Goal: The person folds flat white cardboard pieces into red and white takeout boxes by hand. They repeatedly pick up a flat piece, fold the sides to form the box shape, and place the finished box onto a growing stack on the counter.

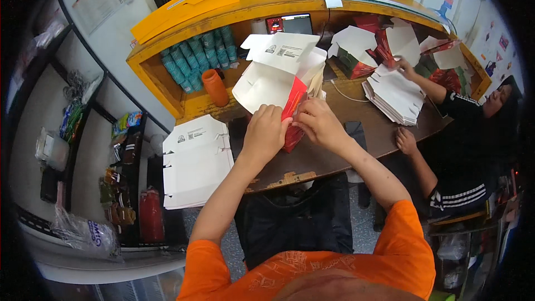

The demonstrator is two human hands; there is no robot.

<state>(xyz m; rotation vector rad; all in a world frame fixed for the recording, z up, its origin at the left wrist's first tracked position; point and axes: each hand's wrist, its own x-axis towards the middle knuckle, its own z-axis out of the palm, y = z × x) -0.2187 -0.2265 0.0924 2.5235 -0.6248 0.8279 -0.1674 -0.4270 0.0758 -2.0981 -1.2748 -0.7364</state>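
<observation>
- The left hand point(266, 128) pinches the lower edge of a half-folded carton point(278, 72), white inside and red outside; its grip is narrow, fingers curled onto the red side panel.
- The right hand point(317, 120) meets it from the other side, fingertips closed on the same red panel, just beside the left hand's fingers.
- The carton is held above the brown counter point(334, 139), in front of the person's chest. Its long axis runs from the hands up and away, the open white flaps pointing toward the yellow shelf point(167, 50) behind.
- A stack of flat white carton blanks point(195, 161) lies to the left, overhanging the counter's edge.
- An orange bottle point(214, 86) stands in the shelf nook, next to teal cup stacks point(195, 56).
- A co-worker in a black sleeve sits at the right, one hand point(405, 69) on another pile of flat blanks point(393, 95), the other hand point(405, 140) resting on the counter.
</observation>
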